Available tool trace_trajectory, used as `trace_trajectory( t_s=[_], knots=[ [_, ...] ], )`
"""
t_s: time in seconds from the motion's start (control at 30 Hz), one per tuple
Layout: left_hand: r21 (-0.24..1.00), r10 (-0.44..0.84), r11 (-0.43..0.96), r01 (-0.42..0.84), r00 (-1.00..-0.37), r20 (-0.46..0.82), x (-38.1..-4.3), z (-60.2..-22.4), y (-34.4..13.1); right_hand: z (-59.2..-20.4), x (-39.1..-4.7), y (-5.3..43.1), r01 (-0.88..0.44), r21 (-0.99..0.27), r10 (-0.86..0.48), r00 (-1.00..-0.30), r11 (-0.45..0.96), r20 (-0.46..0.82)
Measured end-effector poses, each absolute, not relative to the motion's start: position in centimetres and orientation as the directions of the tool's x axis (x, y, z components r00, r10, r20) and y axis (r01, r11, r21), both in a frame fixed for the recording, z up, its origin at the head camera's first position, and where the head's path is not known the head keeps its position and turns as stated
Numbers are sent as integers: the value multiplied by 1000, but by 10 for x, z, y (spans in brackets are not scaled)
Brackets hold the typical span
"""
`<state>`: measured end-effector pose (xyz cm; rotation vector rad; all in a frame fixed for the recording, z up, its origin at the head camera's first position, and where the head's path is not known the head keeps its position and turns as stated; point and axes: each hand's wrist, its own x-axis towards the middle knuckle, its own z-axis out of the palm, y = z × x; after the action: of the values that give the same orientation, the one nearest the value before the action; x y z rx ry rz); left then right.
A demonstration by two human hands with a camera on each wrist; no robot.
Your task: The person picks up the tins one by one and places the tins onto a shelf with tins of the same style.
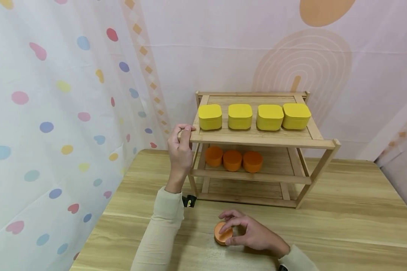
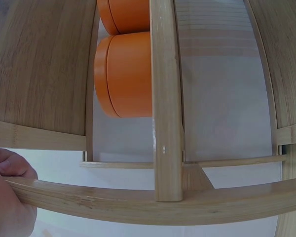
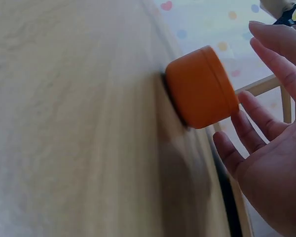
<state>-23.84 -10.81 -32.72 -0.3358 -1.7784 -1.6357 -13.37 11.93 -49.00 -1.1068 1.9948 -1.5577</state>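
Note:
My left hand grips the left front corner of the wooden shelf, fingers on top; in the left wrist view a bent finger and part of the palm show beside the rail. On the table in front of the shelf stands a round orange tin with a lid. Over its right side hovers my right hand, fingers spread and loosely bent. In the right wrist view some fingertips lie at the lid's edge of the orange tin, while other fingers stay apart from it.
Several yellow square tins stand in a row on the top tier. Three round orange tins sit at the left of the middle tier. A small black object is by the shelf's left foot. Patterned curtains hang behind.

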Motion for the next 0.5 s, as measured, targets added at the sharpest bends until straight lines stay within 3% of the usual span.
trace_trajectory(
  t_s=[0.23,0.5],
  knots=[
    [767,-253,179,616,-725,641,-238,-328,-109,-500,-133,118,-274,-955,-763,-639,116,91],
    [763,-251,188,618,-721,646,-238,-327,-108,-506,-137,121,-249,-965,-799,-595,86,83]
  ],
)
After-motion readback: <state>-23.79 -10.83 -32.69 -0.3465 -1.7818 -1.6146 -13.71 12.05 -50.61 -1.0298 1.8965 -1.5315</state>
